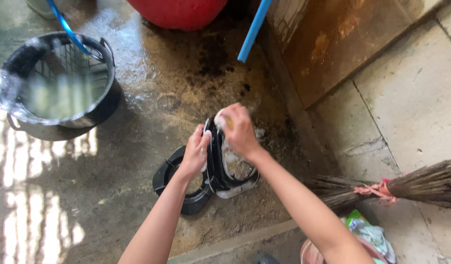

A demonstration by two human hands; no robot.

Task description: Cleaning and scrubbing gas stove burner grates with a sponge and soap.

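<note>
Two bare forearms reach down from the near edge toward a black plastic frame (pixel 216 168) held on edge over the wet concrete floor (pixel 137 146); everything else is placed from that frame.

Well up and left of it stands a black pot (pixel 59 83) of cloudy water with a blue hose (pixel 69 29) dipping in. Straight above it bulges a red tub (pixel 179 12), with a blue pipe (pixel 255 29) slanting down just right of that. Far right of the frame lies a twig broom (pixel 406 188), its bristles bound with pink cord. Touching the frame's lower left is a second black ring-shaped part (pixel 174 178) lying flat.

The left hand (pixel 195 154) has its fingers curled around the frame's left rim, steadying it. The right hand (pixel 240 129) presses on the frame's upper right, fingers closed around a yellowish sponge (pixel 224 121).

Suds and grit coat the frame's inner face, so the scrubbing looks part-done, with rinsing left; the ring part shows no foam.
</note>
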